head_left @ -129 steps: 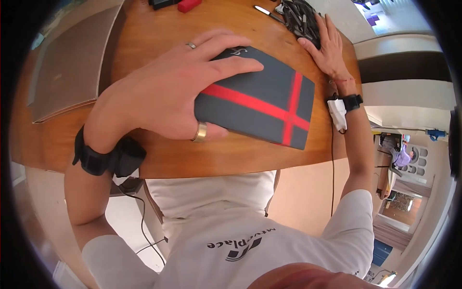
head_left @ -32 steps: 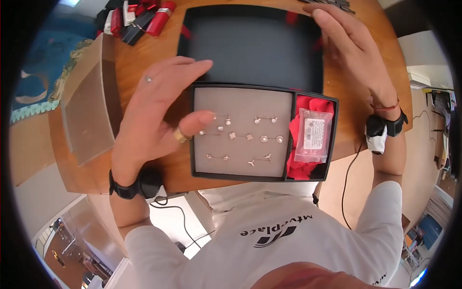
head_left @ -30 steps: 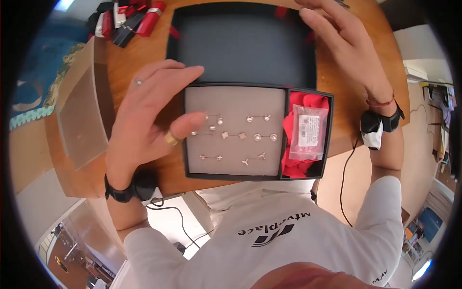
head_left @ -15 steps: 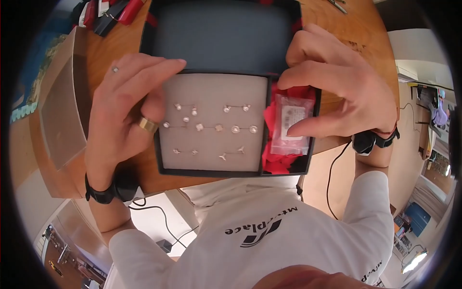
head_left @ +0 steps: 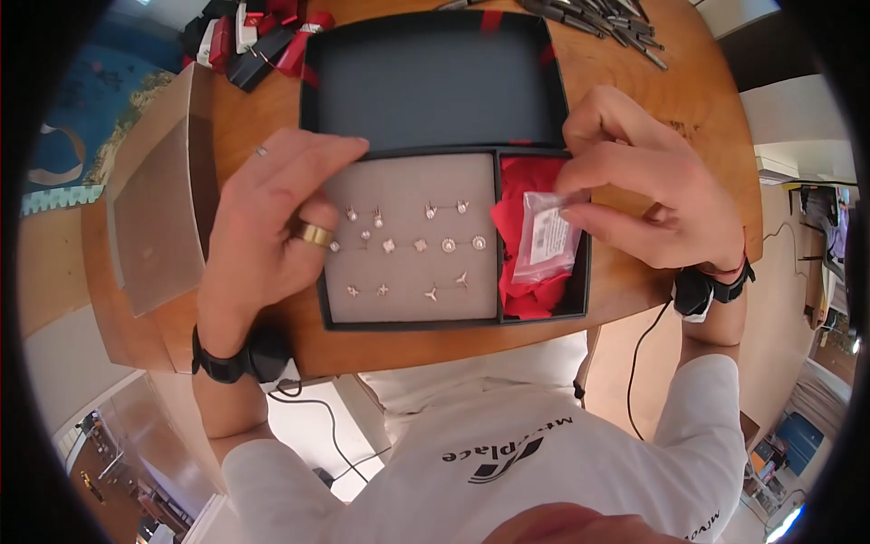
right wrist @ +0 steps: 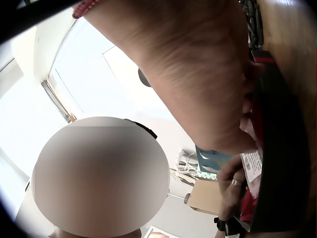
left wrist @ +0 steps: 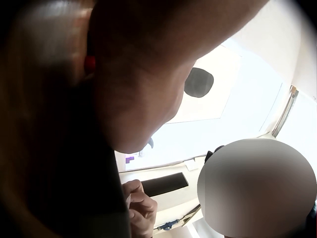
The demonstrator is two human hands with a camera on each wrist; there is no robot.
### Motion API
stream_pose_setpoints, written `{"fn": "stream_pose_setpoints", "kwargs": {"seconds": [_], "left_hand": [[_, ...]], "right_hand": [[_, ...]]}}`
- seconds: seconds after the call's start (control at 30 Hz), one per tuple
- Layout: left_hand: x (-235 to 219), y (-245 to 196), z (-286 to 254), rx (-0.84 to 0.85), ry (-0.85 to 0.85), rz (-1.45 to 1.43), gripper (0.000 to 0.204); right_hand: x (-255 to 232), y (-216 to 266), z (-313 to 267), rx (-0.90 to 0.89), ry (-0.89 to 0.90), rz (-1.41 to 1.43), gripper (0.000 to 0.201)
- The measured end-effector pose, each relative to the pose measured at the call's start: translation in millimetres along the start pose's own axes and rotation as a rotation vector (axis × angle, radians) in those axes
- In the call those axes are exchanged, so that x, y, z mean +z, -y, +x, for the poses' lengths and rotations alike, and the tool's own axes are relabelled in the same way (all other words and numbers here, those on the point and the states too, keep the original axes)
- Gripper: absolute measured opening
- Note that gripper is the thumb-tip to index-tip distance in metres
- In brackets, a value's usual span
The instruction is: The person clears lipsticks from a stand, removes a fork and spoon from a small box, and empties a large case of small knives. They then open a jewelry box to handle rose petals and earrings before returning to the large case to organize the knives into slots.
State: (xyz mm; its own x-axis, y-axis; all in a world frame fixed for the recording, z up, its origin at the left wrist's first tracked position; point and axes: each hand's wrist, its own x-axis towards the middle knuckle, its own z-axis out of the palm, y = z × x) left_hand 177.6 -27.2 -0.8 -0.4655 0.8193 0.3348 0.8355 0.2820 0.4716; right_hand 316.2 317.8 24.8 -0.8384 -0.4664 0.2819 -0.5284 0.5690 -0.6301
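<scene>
A black gift box (head_left: 408, 325) sits on the wooden table, its grey padded insert (head_left: 408, 177) holding several pairs of earrings (head_left: 390, 246). The narrow right compartment has red lining (head_left: 526, 304). There my right hand (head_left: 648, 186) pinches the upper right corner of a small clear plastic bag (head_left: 548, 245) with a white barcode label, tilting it over the lining. My left hand (head_left: 272, 218) rests at the box's left side, fingers reaching to the back left corner and thumb bent at the side wall. Directly behind the box lies its black lid (head_left: 430, 82), inside facing up, with red ribbon pieces at its edges.
A cardboard box (head_left: 163, 199) stands at the left table edge. Several red, white and black small boxes (head_left: 258, 54) crowd the back left. Dark pen-like tools (head_left: 607, 23) lie at the back right. A cable (head_left: 634, 363) hangs from the right wrist camera.
The box, first closed under my left hand, is now uncovered with its lid behind it. My right hand has come from the lid to the bag and tilted it; my left thumb has drawn back.
</scene>
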Motion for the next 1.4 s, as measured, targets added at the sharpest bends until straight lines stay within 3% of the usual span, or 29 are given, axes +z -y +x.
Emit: {"fn": "stream_pose_setpoints", "kwargs": {"seconds": [0.17, 0.23, 0.43, 0.5, 0.83, 1.0, 1.13, 1.23, 1.3, 1.37, 1.4], "left_hand": [[-2.4, -2.7, -1.1, -0.025, 0.037, -0.041, 0.062], [-1.3, -3.9, -1.4, -0.042, 0.026, -0.055, 0.058], [-5.5, -5.4, 1.1, -0.004, 0.037, -0.016, 0.054], [-8.7, -7.7, 2.0, -0.062, 0.101, -0.061, 0.049], [-4.7, -8.0, 1.8, -0.008, 0.035, -0.024, 0.044], [-7.2, -7.4, 2.1, -0.027, 0.091, -0.026, 0.049], [-4.3, -5.9, 3.3, 0.024, 0.022, -0.045, 0.051], [-8.8, -10.5, 4.9, -0.024, 0.101, -0.035, 0.05], [-9.8, -10.2, 4.9, -0.038, 0.104, -0.039, 0.047], [-9.0, -9.6, 3.9, -0.027, 0.091, -0.037, 0.044], [-7.0, -9.4, 2.6, -0.018, 0.077, -0.04, 0.042]], "right_hand": [[-8.2, -1.2, 1.3, 0.029, -0.054, 0.176, 0.016], [2.2, -3.0, -3.0, 0.305, -0.394, 0.572, 0.014], [-0.8, -29.9, 6.6, 0.302, -0.588, 0.531, 0.022], [1.1, -32.9, 8.3, 0.355, -0.649, 0.479, 0.024], [11.9, -59.3, 12.2, 0.359, -0.654, 0.303, 0.026], [13.9, -65.3, 13.5, 0.386, -0.726, 0.454, 0.022], [13.5, -67.4, 21.5, 0.34, -0.733, 0.447, 0.021], [16.9, -73.3, 26.3, 0.328, -0.741, 0.34, 0.026], [15.3, -69.8, 30.8, 0.328, -0.757, -0.103, 0.032], [11.4, -60.7, 24.7, 0.344, -0.771, -0.077, 0.034], [4.4, -48.1, 20.6, 0.311, -0.618, -0.165, 0.034]]}}
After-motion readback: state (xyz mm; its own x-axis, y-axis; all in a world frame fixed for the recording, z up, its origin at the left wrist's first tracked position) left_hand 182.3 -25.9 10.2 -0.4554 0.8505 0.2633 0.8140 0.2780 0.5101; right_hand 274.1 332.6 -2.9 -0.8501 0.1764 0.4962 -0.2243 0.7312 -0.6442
